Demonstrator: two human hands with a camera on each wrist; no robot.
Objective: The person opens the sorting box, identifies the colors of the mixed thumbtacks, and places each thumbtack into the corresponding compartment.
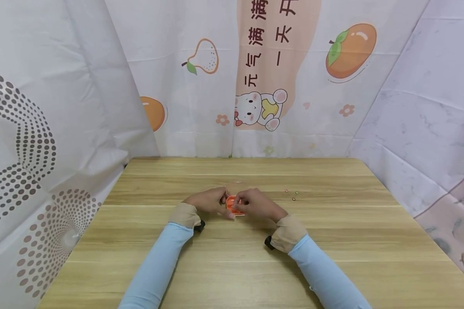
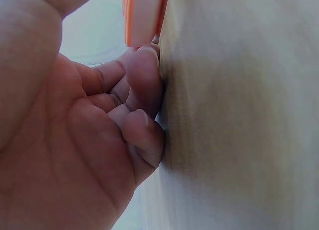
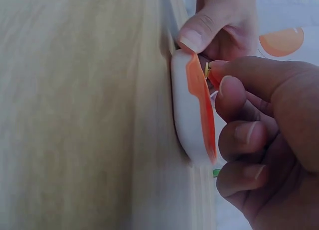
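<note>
A small white case with an orange inside [image 1: 230, 205] lies on the table between both hands. My left hand [image 1: 212, 201] holds it at its left end, the thumb on the near side and the fingers on the far side. In the right wrist view, the left thumb presses the end of the case [image 3: 189, 115]. My right hand [image 1: 257, 203] is over the case, its thumb and index finger pinching a tiny yellow piece [image 3: 207, 70] at the orange rim. The fingers hide most of that piece, so its kind is unclear. In the left wrist view, the left hand's [image 2: 94, 120] lower fingers curl against the table.
Several tiny coloured pieces [image 1: 293, 199] lie on the wooden table [image 1: 232, 266] to the right of the right hand. A pale peach rounded shape [image 1: 237, 187] shows just behind the case. Printed curtains [image 1: 201, 94] hang along the back and sides.
</note>
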